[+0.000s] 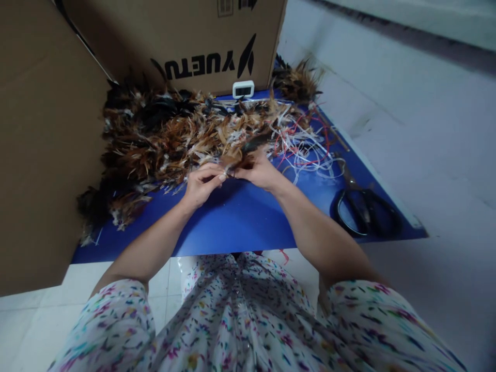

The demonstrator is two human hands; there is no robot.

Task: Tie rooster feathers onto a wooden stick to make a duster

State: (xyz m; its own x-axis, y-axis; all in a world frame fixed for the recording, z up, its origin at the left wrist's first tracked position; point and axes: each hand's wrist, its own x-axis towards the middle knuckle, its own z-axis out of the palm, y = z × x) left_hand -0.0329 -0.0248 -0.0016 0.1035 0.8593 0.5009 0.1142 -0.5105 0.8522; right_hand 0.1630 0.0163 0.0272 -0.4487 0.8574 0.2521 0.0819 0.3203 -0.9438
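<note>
Both of my hands meet over the front of a blue tabletop (232, 222), holding a small bunch of brown and dark feathers (234, 157). My left hand (204, 183) pinches the pale quill end between thumb and fingers. From the other side my right hand (259, 168) is closed around the feathers, whose dark tips point up and to the right. Just behind my hands spreads a large pile of brown, black and white feathers (170, 137). Right of my right hand lies a tangle of white and red string (306, 147).
Black-handled scissors (360, 206) lie at the table's right front. A small white device with a dark screen (243, 89) stands at the back, before a large cardboard box (201, 31). More cardboard (39, 155) walls the left side. Another feather clump (296, 82) lies at the back right.
</note>
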